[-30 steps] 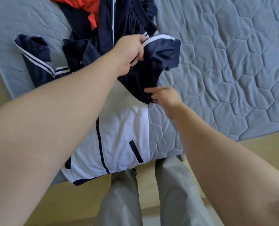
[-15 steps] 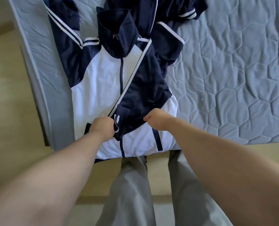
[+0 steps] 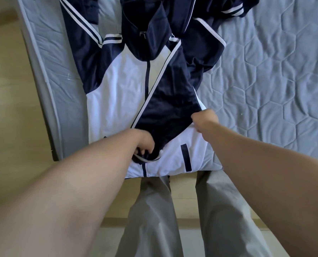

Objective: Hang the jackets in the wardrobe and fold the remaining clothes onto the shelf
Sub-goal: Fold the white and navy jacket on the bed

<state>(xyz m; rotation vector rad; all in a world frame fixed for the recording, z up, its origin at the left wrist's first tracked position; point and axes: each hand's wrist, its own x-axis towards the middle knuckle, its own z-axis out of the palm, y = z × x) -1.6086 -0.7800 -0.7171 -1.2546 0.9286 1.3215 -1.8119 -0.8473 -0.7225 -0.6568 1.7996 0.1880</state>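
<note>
A navy and white track jacket (image 3: 117,93) lies face up on the grey quilted mattress (image 3: 269,86), collar away from me, hem at the near edge. Its right navy sleeve (image 3: 165,101) is folded diagonally across the white chest. My left hand (image 3: 145,145) grips the striped cuff of that sleeve near the hem. My right hand (image 3: 204,119) pinches the sleeve's outer edge at the jacket's right side. The left sleeve (image 3: 80,34) lies stretched out toward the mattress's left edge.
More navy clothing with white stripes (image 3: 228,8) is piled at the top of the mattress behind the jacket. The mattress's left edge (image 3: 41,89) borders a wooden floor (image 3: 9,108). My grey-trousered legs (image 3: 154,210) stand against the near edge.
Both hands have pulled the right sleeve down from near the collar and laid it across the jacket's chest. My left hand has moved lower toward the hem; my right hand has shifted right and up.
</note>
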